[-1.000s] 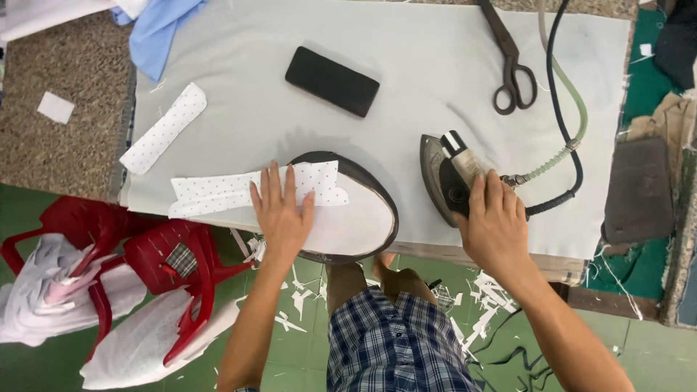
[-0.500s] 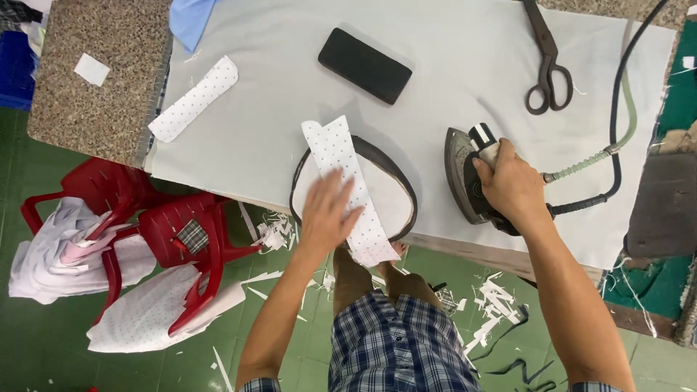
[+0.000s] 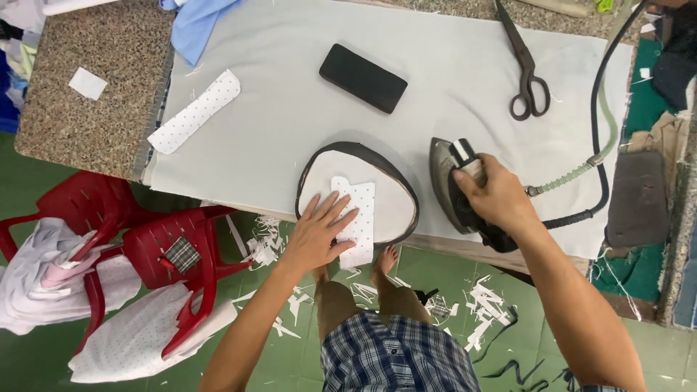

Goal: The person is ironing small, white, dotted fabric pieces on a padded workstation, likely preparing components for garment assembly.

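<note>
My left hand (image 3: 317, 234) lies flat, fingers spread, on a white dotted fabric piece (image 3: 358, 218) that runs lengthwise toward me over a rounded white pressing pad with a dark rim (image 3: 401, 190) at the table's near edge. My right hand (image 3: 495, 194) grips the handle of a dark clothes iron (image 3: 454, 185), which stands on the white table cover just right of the pad. The iron's cord (image 3: 600, 116) loops off to the right.
A second dotted strip (image 3: 194, 112), a black phone (image 3: 363, 78) and scissors (image 3: 526, 69) lie on the white-covered table (image 3: 450, 65). Blue cloth (image 3: 196, 25) lies at the back left. Red plastic chairs (image 3: 167, 250) with white fabric stand on the left; paper scraps litter the green floor.
The left hand turned the dotted piece from lying crosswise on the pad to lying lengthwise, then pulled it nearer the table edge. The right hand stayed on the iron.
</note>
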